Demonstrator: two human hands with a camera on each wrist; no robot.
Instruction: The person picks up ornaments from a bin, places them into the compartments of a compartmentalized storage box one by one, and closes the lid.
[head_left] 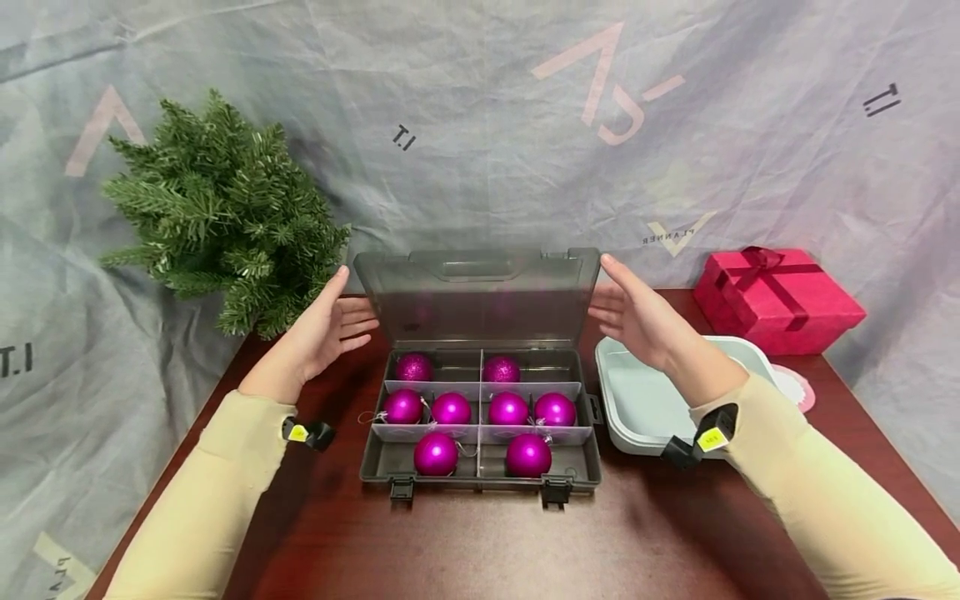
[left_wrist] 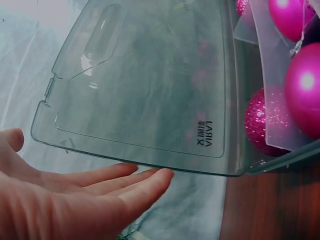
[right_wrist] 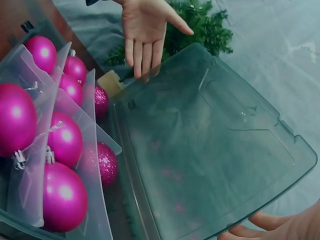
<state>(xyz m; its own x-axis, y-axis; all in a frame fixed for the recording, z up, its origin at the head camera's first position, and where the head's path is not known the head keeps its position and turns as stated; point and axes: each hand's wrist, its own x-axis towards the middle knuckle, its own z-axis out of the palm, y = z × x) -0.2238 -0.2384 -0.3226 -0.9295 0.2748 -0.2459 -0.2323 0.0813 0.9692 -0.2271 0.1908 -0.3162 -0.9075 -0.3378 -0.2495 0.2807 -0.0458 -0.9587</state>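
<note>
A dark translucent plastic storage box [head_left: 381,460] lies on the table with its hinged lid [head_left: 487,312] raised. Shiny magenta Christmas balls [head_left: 435,455] fill the front and middle compartments, and a glittery one [head_left: 414,367] sits in each rear compartment. My left hand [head_left: 330,325] is at the lid's left side, fingers extended, thumb up; in the left wrist view its fingertips [left_wrist: 162,177] are right at the lid's edge. At the opposite side, my right hand [head_left: 637,321] mirrors it, fingers behind the lid's edge and thumb near the top corner. Two black latches [head_left: 556,491] hang at the box's front.
An artificial Christmas tree [head_left: 225,208] stands at the back left. Right of the box is a pale blue-grey plastic tub [head_left: 637,392], partly under my right forearm. Behind it sits a red gift box [head_left: 795,300] with a dark ribbon. A grey printed cloth [head_left: 480,183] hangs behind the table.
</note>
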